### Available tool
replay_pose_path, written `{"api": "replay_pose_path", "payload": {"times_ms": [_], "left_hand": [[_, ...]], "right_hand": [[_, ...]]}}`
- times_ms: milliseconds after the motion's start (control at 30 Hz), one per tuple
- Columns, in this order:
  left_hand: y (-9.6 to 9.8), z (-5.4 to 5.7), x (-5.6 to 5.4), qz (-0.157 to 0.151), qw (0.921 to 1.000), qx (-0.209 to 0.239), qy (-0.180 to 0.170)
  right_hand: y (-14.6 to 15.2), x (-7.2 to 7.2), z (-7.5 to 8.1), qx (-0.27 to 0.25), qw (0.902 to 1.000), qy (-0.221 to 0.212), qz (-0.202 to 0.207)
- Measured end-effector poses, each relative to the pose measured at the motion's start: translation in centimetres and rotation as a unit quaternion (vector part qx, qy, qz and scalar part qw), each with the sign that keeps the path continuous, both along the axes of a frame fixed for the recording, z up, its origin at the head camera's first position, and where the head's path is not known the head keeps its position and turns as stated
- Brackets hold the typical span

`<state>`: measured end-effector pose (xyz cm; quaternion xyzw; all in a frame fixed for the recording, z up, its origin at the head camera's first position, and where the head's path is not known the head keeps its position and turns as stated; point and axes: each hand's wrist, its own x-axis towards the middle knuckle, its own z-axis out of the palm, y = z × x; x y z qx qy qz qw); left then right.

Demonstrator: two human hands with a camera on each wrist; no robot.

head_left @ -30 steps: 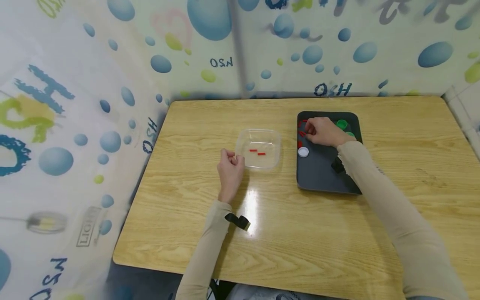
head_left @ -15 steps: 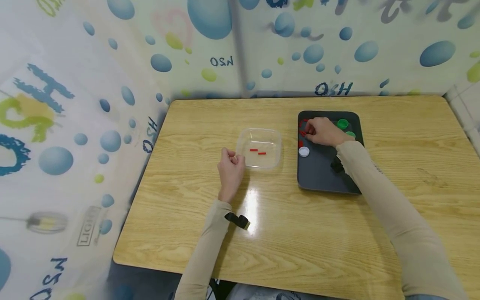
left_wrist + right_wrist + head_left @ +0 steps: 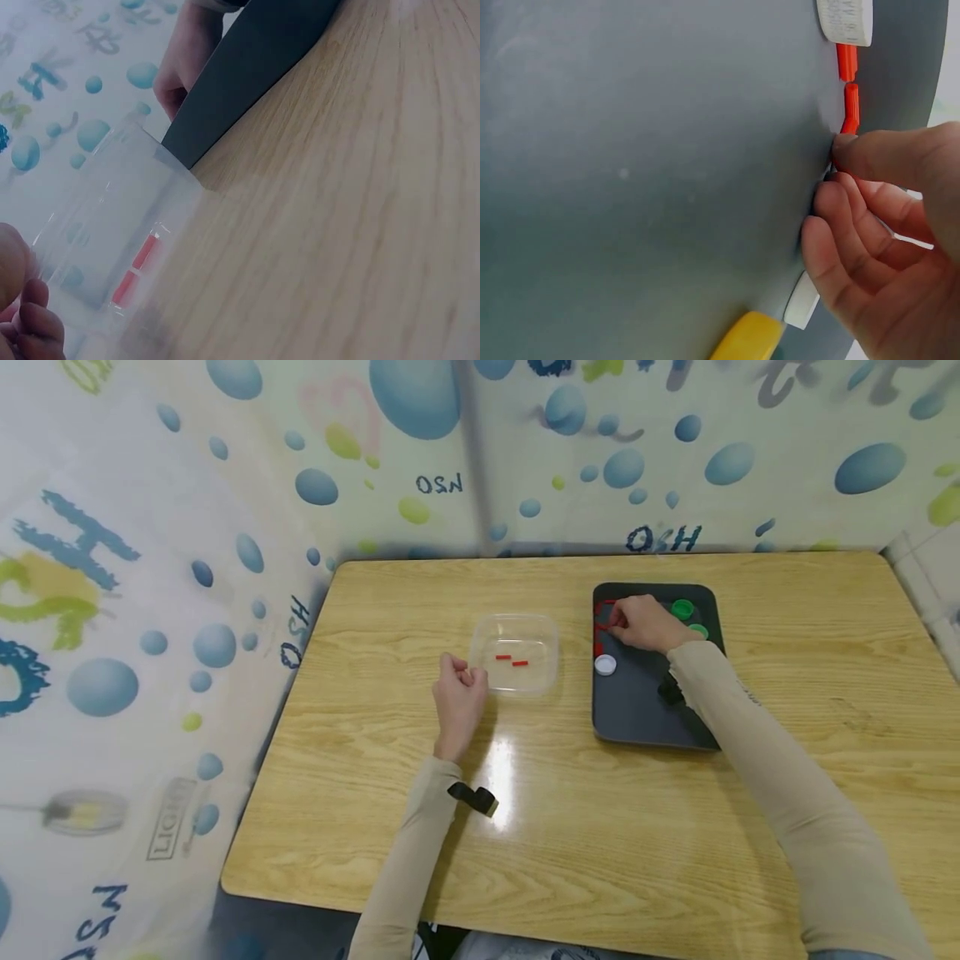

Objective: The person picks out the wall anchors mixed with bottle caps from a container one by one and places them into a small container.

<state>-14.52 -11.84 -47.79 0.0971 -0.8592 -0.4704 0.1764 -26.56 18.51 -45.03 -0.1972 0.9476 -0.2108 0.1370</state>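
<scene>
My left hand (image 3: pixel 459 706) pinches the near left corner of a clear plastic container (image 3: pixel 551 652), its thumb and fingers at the rim in the left wrist view. Two short red sticks (image 3: pixel 520 663) lie on the container's floor. Over the dark grey tray (image 3: pixel 633 710), my right hand (image 3: pixel 648 625) reaches down to the left side. Its thumb and index finger pinch a small red stick (image 3: pixel 851 105) by one end, which the fingertips hide. More red pieces (image 3: pixel 598 649) lie along that tray edge, close to a white round cap (image 3: pixel 605 665).
Two green caps (image 3: pixel 682 609) sit at the tray's back right, partly behind the right hand. In the right wrist view, a yellow piece (image 3: pixel 750 337) and a white piece (image 3: pixel 802 301) show near the fingers. A patterned wall (image 3: pixel 525 468) stands behind the wooden table (image 3: pixel 375 635).
Both hands stay almost where they were, with the right fingertips still at the red stick. The head view has shifted slightly.
</scene>
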Motion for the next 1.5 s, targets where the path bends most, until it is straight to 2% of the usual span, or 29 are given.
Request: {"api": "replay_pose_path", "payload": {"times_ms": [400,600,967,1333,1500], "left_hand": [[0.2,0.3,0.1,0.000,0.9999,0.009,-0.008],[0.1,0.1,0.1,0.001,1.0000,0.005,-0.008],[-0.1,-0.3,0.0,0.003,1.0000,0.001,-0.007],[0.0,-0.4,-0.1,0.008,1.0000,0.002,-0.002],[0.1,-0.3,0.0,0.009,1.0000,0.002,0.001]], "right_hand": [[0.5,0.4,-0.2,0.020,0.9991,0.033,0.017],[0.8,1.0,0.1,-0.012,0.9994,0.030,0.009],[1.8,1.1,0.4,-0.062,0.9968,0.045,0.020],[1.6,1.7,1.7,-0.085,0.9935,0.069,0.032],[0.8,2.1,2.8,-0.095,0.9919,0.069,0.048]]}}
